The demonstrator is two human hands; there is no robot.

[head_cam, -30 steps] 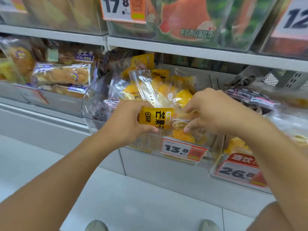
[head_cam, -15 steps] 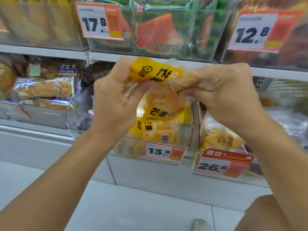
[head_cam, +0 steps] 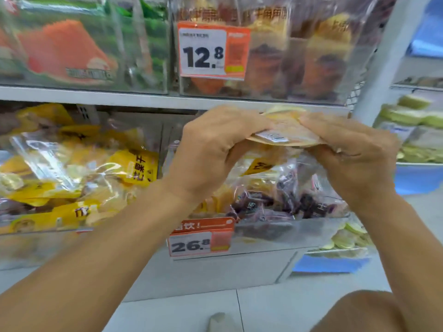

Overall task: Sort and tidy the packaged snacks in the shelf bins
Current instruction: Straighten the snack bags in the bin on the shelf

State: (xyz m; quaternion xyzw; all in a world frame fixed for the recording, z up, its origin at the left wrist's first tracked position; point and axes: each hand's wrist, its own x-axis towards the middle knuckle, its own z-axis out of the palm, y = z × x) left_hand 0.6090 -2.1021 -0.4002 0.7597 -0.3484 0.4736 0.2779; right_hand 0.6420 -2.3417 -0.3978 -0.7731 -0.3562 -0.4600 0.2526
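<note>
A pale orange-yellow plastic snack packet (head_cam: 286, 130) bearing a white barcode sticker is seen at centre frame. At left, clear packets with bright yellow labels printed in black characters (head_cam: 136, 167) are shown, with yellow fruit pieces inside. At lower centre, clear packets with dark purple wrappers (head_cam: 259, 204) are visible, fronted by a white price tag with black digits and an orange-red border (head_cam: 200, 238). At upper centre, a second white and orange price tag (head_cam: 213, 51) is set before brown and orange packets (head_cam: 311, 58). At upper left, green packets printed with red-orange watermelon slices (head_cam: 62, 49) are seen. At far right, pale green slices (head_cam: 412, 113) are stacked above a blue tray (head_cam: 417, 178).
</note>
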